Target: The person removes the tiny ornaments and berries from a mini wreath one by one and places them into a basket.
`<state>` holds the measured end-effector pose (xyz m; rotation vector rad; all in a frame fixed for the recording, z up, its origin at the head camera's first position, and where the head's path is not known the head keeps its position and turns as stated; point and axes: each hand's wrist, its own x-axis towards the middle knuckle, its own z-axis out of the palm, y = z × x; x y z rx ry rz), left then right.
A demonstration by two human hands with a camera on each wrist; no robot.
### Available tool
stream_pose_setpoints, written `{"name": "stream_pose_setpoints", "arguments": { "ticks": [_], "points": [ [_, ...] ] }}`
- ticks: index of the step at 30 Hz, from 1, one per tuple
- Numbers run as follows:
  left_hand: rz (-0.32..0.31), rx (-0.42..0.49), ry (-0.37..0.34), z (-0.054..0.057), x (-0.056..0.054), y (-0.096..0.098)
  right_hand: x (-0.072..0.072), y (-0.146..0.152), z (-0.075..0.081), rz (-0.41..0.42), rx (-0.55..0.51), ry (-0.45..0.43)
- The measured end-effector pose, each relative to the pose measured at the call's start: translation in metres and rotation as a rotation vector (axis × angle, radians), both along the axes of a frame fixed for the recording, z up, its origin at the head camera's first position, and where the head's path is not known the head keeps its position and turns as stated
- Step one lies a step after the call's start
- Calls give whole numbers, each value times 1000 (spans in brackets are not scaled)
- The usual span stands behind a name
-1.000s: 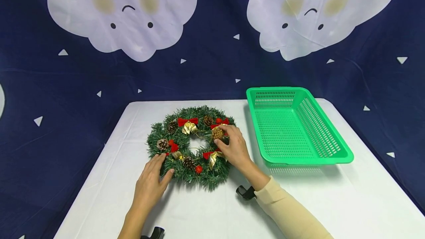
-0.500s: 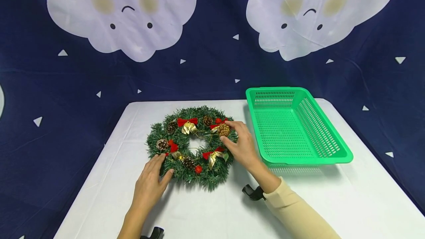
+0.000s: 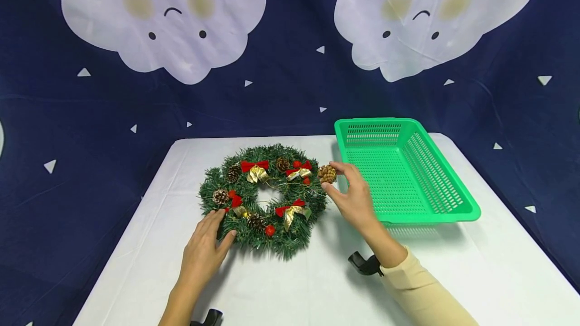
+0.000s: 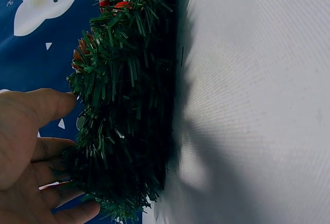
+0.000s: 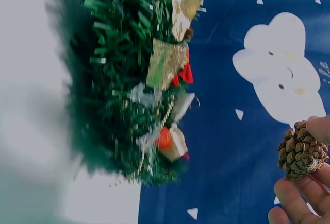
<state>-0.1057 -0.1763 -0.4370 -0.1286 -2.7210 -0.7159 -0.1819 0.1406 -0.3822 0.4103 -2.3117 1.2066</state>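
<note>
A green wreath [image 3: 272,245] with red and gold bows, pine cones and red berries lies flat on the white table. My left hand [image 3: 205,250] rests on its near left edge with fingers spread; in the left wrist view the fingers [image 4: 51,172] touch the green bristles. Between thumb and fingertips my right hand [image 3: 355,197] pinches a brown pine cone [image 3: 327,174], held just off the wreath's right side. The right wrist view shows this pine cone [image 5: 301,152] apart from the wreath [image 5: 124,95], which is slightly blurred there.
A green perforated basket [image 3: 408,223] stands on the right of the white table [image 3: 281,291], just beyond my right hand. Behind the table hangs a dark blue backdrop [image 3: 290,94] with white clouds and triangles.
My right hand has moved right with the pine cone, from above the wreath's right part to beside it, near the basket. The left hand and wreath have stayed in place.
</note>
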Motion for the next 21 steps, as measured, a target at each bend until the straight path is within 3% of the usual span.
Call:
{"name": "stream_pose_setpoints", "arguments": {
  "ticks": [13, 21],
  "points": [
    [4, -6, 3, 0, -1, -1, 0, 35, 2, -76, -52, -3],
    [3, -9, -2, 1, 0, 0, -2, 57, 0, -147, -41, -56]
  ]
}}
